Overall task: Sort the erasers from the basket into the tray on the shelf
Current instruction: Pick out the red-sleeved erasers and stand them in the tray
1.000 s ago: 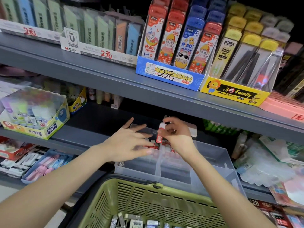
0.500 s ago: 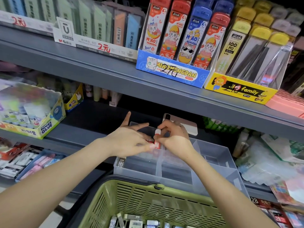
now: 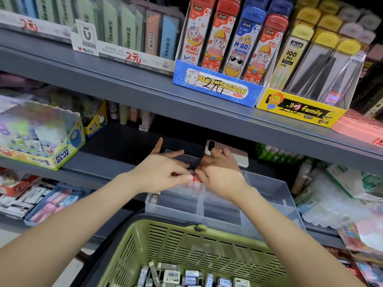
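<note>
A clear plastic tray [image 3: 267, 195] with dividers sits on the middle shelf. Both hands meet over its back left compartment. My right hand [image 3: 221, 175] pinches a red and white eraser [image 3: 195, 179] and lowers it among other red and white erasers there. My left hand [image 3: 161, 172] touches that row with its fingertips, index finger and thumb spread. Below, a green basket [image 3: 186, 245] holds several wrapped erasers [image 3: 186, 274] at its bottom.
A white phone [image 3: 228, 154] lies behind the tray. The upper shelf edge [image 3: 207, 112] overhangs the hands, with boxes of pencil leads [image 3: 228, 48] on it. A glue box [image 3: 41, 139] stands at the left and bagged goods [image 3: 342, 193] at the right.
My right hand has brought the eraser down from above the tray into the back left compartment. My left hand has closed in beside it at the row of erasers.
</note>
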A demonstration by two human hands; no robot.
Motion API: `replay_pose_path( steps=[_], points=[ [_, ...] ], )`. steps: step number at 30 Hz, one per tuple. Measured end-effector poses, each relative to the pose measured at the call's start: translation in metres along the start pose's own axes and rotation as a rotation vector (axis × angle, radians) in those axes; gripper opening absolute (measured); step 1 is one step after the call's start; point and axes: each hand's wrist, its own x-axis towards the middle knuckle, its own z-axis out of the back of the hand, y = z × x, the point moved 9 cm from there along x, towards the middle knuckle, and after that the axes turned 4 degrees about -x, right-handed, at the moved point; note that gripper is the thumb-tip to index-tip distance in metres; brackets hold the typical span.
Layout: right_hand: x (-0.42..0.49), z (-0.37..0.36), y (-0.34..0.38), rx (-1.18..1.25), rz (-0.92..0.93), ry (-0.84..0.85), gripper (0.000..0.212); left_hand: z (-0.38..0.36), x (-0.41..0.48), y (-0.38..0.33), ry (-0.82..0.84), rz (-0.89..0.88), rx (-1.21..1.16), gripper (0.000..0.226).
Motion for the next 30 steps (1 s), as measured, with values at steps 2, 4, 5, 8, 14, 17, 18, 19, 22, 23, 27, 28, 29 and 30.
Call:
replay_pose_path(
  steps=[2,4,5,8,14,17,18,19,22,23,27,28,29,30],
  points=[
    [-0.01,0.014,-0.004,-0.017,-0.074,-0.13,0.023,0.012,-0.009,0.001,-0.114,0.028,-0.011,0.042],
    [-0.022,0.029,-0.007,0.078,-0.124,-0.29,0.011,0.023,-0.025,0.0,-0.222,0.04,-0.008,0.061],
    [-0.03,0.035,-0.007,0.142,-0.131,-0.351,0.009,0.027,-0.034,-0.001,-0.274,0.044,-0.018,0.07],
    [-0.057,0.048,0.0,0.291,-0.12,-0.443,0.014,0.038,-0.067,0.0,-0.41,0.087,-0.109,0.066],
    [-0.127,0.053,0.037,0.559,-0.029,-0.508,0.02,0.03,-0.12,-0.018,-0.395,0.168,-0.132,0.058],
    [-0.155,0.028,0.07,0.626,0.031,-0.414,0.021,0.013,-0.138,-0.026,-0.282,0.211,-0.093,0.068],
    [-0.163,0.012,0.082,0.671,0.036,-0.339,0.02,0.007,-0.143,-0.029,-0.249,0.221,-0.075,0.071],
    [-0.17,-0.007,0.094,0.725,0.028,-0.242,0.019,0.001,-0.148,-0.031,-0.218,0.234,-0.067,0.074],
    [-0.188,-0.066,0.138,0.882,-0.028,0.145,0.024,-0.015,-0.166,-0.039,-0.149,0.264,-0.067,0.078],
    [-0.194,-0.082,0.156,0.901,-0.022,0.26,0.028,-0.019,-0.172,-0.042,-0.135,0.262,-0.058,0.079],
    [-0.202,-0.129,0.209,0.821,-0.102,0.461,0.037,-0.026,-0.197,-0.049,-0.153,0.295,-0.07,0.069],
    [-0.203,-0.141,0.214,0.77,-0.173,0.497,0.04,-0.025,-0.203,-0.05,-0.165,0.311,-0.09,0.067],
    [-0.206,-0.152,0.217,0.713,-0.237,0.536,0.046,-0.025,-0.207,-0.051,-0.178,0.323,-0.109,0.065],
    [-0.211,-0.16,0.221,0.669,-0.279,0.567,0.051,-0.024,-0.211,-0.052,-0.193,0.329,-0.123,0.063]
  ],
)
